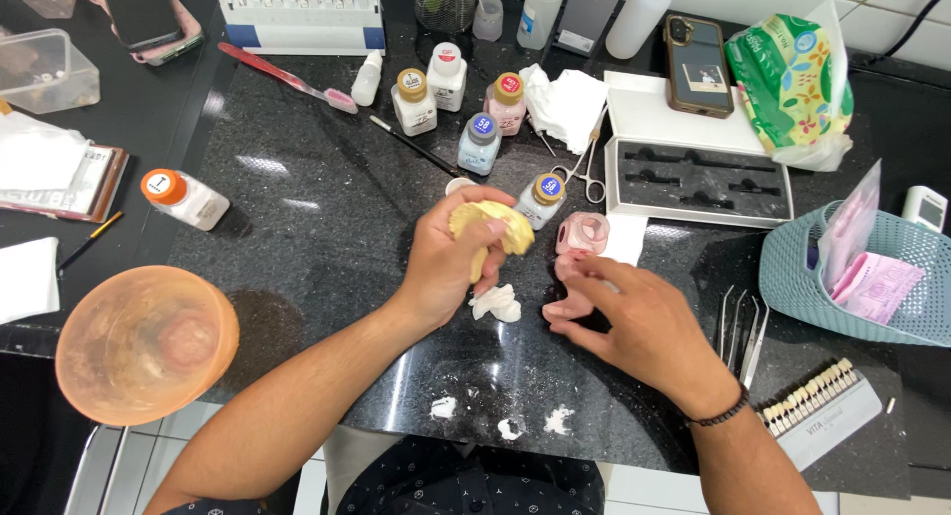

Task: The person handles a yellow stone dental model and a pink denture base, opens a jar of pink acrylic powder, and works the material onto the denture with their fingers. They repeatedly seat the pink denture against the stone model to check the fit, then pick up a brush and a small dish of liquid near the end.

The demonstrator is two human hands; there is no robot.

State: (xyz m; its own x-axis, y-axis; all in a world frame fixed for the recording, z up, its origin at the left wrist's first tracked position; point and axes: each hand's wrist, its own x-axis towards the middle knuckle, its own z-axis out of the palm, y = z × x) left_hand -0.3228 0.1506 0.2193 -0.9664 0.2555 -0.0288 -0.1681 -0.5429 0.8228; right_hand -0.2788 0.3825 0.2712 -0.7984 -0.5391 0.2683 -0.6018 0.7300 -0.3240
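— What is in the hands?
— The left hand is clenched around a yellow dental cast, lifted just above the middle of the black counter. The right hand has its fingers curled down onto the counter, fingertips at a small pink piece; whether it grips that piece I cannot tell.

— What lies closest to the cast?
— Just beneath it, a crumpled white wad. Just beyond the right fingertips sits a pink round container, and touching the far side of the cast stands a small bottle with a yellow-rimmed blue cap.

— And farther out?
— A cluster of little bottles stands at the far side, with a thin brush beside them. To the right of these are white tissue, scissors and an open white case with a dark insert; a phone lies at the case's far edge. Far right is a teal basket, with metal tweezers and a tooth shade guide near it. On the near left sits an orange translucent bowl, and beyond it an orange-capped bottle lies on its side.
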